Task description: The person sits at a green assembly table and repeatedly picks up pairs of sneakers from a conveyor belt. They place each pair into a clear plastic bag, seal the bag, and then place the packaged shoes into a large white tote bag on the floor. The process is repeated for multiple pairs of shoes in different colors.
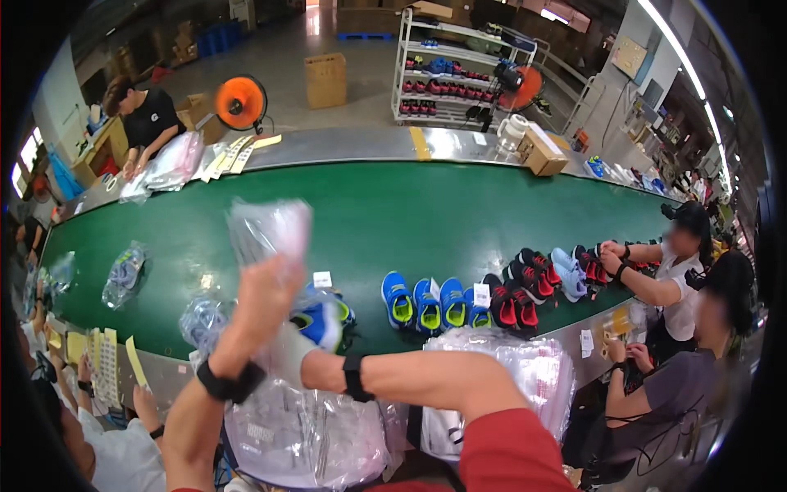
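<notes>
**Left hand had a clear bag up over the bench**

Biggest first: green-topped bench (484, 209), metal edge, curved across the view. Near side, below the forearms: a wide stack of clear bags (307, 439). Second bag stack (537, 377) sat right of it, partly under the right forearm.

Shoe row ran along the near edge to the right: four blue shoes (397, 300), then black-and-red shoes (521, 279) with a light-blue pair (567, 271) among them.

Clear plastic bag (275, 225) was raised above the green surface, motion-blurred. Left hand (269, 287) was closed around its lower end. Right hand (308, 361) was mostly behind the left wrist; couldn't tell how open or what it held. Blue-and-white shoe (318, 324) lay just beside it, blurred.

Bagged shoe (125, 273) was well off to the left. Smallest: white tag (322, 280) above the blue-and-white shoe.
</notes>
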Available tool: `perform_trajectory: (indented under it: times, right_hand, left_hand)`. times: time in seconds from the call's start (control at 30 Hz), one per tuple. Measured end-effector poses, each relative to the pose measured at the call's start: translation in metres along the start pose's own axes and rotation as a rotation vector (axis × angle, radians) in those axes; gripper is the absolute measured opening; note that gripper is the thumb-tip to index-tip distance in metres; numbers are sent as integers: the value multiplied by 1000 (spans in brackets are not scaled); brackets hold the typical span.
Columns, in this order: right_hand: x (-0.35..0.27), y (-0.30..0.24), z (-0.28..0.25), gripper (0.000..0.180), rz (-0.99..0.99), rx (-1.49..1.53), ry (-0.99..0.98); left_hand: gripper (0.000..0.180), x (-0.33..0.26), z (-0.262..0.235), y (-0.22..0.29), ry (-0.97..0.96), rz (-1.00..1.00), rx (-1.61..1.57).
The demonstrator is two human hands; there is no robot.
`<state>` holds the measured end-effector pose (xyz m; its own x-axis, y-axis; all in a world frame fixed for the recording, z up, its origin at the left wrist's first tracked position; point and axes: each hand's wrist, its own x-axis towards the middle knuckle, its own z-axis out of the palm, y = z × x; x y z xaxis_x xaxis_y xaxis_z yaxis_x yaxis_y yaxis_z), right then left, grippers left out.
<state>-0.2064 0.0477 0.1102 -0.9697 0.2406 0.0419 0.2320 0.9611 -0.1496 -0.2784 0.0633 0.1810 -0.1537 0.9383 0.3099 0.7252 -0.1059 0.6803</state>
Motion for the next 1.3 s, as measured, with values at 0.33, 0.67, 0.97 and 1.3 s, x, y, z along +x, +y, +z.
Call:
perform_trajectory:
  times: [0.33,0.67,0.97,1.3]
  right_hand:
    - [171,11,128,17,299,60,512]
    - [30,67,-4,54,327,1750,151]
    - [-76,114,-34,22,574,892,348]
    - [-75,69,-19,37,-88,23,499]
  left_hand:
    - [26,-1,-78,-54,249,-133,-41]
    - [52,-8,-62,-103,280,-333,-933]
    - [24,-45,-58,-58,282,-438,-1035]
    - [20,-56,24,29,99,16,-438]
